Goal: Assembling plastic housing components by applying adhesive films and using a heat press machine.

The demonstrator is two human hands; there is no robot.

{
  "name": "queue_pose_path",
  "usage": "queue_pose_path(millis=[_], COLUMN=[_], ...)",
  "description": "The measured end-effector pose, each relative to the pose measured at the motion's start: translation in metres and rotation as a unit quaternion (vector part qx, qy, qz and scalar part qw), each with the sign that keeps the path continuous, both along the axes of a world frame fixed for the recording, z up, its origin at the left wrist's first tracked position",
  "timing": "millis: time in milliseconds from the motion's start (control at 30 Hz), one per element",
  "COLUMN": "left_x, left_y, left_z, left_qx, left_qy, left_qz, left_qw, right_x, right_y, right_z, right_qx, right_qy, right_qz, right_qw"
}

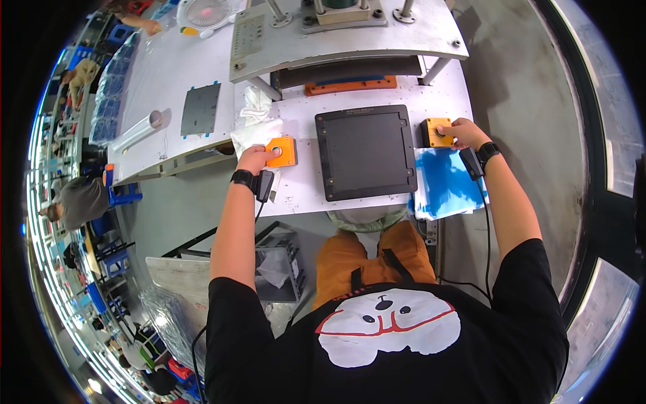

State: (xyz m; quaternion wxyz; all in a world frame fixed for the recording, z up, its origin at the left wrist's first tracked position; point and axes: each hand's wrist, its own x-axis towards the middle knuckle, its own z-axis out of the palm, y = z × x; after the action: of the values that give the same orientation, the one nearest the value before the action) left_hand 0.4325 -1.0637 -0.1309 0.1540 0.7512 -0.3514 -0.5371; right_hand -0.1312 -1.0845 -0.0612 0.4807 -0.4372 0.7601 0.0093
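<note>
My left hand (254,159) is closed on an orange push-button box (286,153) at the table's front edge, its thumb over the button. On the right, my right hand (467,132) grips a yellow push-button box (439,139), thumb on the round button; its other fingers are partly hidden. Between the two boxes lies a flat black rectangular fixture (367,153) with a raised frame and small screws. Behind it stands a metal press (350,47) with a grey plate on posts. An orange bar (351,85) lies under that plate.
Blue-and-white film sheets (444,182) lie beneath my right wrist. White cloth (256,128) rests beside the left box. Farther left are a dark flat sheet (200,110), a clear roll (138,130) and a fan (207,12). A grey crate (279,262) stands below the table.
</note>
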Motion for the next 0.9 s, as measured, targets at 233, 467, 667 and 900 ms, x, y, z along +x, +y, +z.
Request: queue_pose_path(millis=[233, 467, 667, 900], left_x=[-0.018, -0.041, -0.12, -0.289], left_y=[-0.011, 0.079, 0.411, 0.658], left_z=[0.018, 0.004, -0.023, 0.016], left_qx=[0.035, -0.175, -0.083, 0.231], left_qy=[-0.05, 0.017, -0.071, -0.142], left_qz=[-0.04, 0.157, 0.327, 0.536], left_qw=[0.997, 0.972, 0.939, 0.8], right_x=[-0.001, -0.032, 0.04, 0.133], right_y=[-0.004, 0.011, 0.048, 0.157], right_z=[-0.005, -0.006, 0.044, 0.049], right_qx=[-0.015, -0.022, -0.231, -0.033], right_qy=[0.039, -0.017, 0.062, -0.218], right_qz=[0.017, 0.04, 0.272, 0.534], right_qw=[0.999, 0.999, 0.932, 0.816])
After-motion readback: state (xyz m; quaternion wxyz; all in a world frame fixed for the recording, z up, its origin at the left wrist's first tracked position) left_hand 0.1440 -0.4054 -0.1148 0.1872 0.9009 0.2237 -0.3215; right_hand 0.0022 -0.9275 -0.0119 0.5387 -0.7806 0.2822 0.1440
